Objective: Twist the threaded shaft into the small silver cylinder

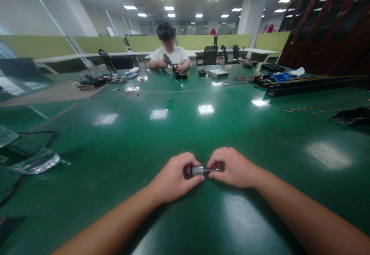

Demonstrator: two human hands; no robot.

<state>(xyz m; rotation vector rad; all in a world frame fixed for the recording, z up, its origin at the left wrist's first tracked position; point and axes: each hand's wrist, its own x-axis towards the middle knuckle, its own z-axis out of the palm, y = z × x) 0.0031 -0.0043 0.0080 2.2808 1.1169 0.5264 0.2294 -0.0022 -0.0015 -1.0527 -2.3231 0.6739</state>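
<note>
Low in the middle of the head view is a small metal cylinder with a thin dark shaft, lying crosswise between my two hands just over the green tabletop. Its exact kind is not clear. The thick silver body is pinched by the thumb and fingers of my left hand. At the other end, my right hand is closed with thumb and fingers around the thin shaft. Its tip is partly hidden by those fingers.
The green table reflects ceiling lights. Clear plastic packaging lies at left. Across the table a person holds a dark tool over a black device. Dark rails and thin rods lie at right.
</note>
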